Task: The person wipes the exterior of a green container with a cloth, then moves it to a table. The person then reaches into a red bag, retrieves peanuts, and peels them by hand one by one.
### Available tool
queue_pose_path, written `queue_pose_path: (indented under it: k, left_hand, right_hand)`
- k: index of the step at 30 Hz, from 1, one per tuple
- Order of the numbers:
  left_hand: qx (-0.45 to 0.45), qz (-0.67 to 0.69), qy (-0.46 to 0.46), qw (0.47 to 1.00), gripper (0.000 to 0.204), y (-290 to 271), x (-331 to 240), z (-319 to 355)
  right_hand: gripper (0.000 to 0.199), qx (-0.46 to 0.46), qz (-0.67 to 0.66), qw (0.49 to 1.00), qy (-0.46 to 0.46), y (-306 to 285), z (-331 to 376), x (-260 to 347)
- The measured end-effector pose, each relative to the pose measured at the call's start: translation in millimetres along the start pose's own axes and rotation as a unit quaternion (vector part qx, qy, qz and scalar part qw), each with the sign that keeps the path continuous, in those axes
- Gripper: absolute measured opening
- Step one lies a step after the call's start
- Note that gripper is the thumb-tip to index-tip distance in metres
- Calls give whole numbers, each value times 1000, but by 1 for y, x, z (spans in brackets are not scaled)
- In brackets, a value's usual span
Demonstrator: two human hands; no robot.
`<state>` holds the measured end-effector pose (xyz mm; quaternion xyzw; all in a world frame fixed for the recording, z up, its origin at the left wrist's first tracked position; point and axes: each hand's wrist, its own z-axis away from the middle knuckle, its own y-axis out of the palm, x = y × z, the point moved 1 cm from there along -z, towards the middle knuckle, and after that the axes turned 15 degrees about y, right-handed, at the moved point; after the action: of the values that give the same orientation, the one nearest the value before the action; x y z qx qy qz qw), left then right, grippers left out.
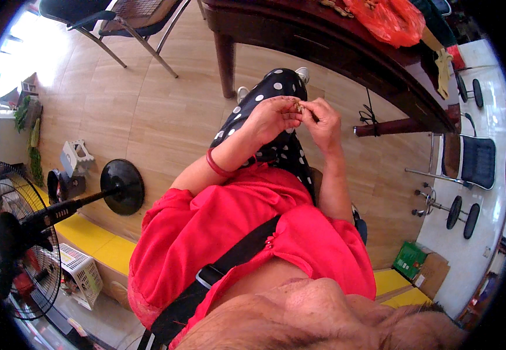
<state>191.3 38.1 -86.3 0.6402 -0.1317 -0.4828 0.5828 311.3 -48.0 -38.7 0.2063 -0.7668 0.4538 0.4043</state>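
Observation:
Above my lap, my left hand (271, 119) and my right hand (323, 121) meet at their fingertips. Between them is a small tan-brown piece (298, 107), perhaps a bit of pod or shell, too small to make out fully. My left hand pinches it with thumb and forefinger, the other fingers loosely curled. The fingers of my right hand close on its other side and partly hide it. Black trousers with white dots (276, 84) lie below the hands. A red band (217, 164) circles my left wrist.
A dark wooden table (305, 44) stands ahead, bearing a red plastic bag (390, 20) and several tan, knobbly pieces (336, 8). A black fan (16, 233) stands at left on its round base (123, 186). Chairs (133, 23) (476, 160) stand far left and right.

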Motion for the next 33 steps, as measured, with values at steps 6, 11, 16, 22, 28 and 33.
queue_pose_path:
  k: [6,11,16,22,28,33]
  left_hand:
    - [7,19,4,1000,17,2,0,0]
    - [8,15,2,1000,16,7,-2,1]
    - [3,-5,12,1000,16,6,-3,1]
    - [-23,-48,39,998,19,4,-4,0]
    - [-9,-40,33,999,22,-1,-3,0]
    - [7,-39,2,999,24,4,-9,-1]
  right_hand:
    - [14,-10,9,1000,-2,0,1,3]
    - [13,-36,23,999,-13,0,0,-1]
    - [14,-23,47,998,-26,2,1,4]
    - [14,-7,38,999,-16,5,1,0]
    - [10,-8,-35,998,52,9,2,-4]
    - [11,-25,-149,975,166,10,-8,-18]
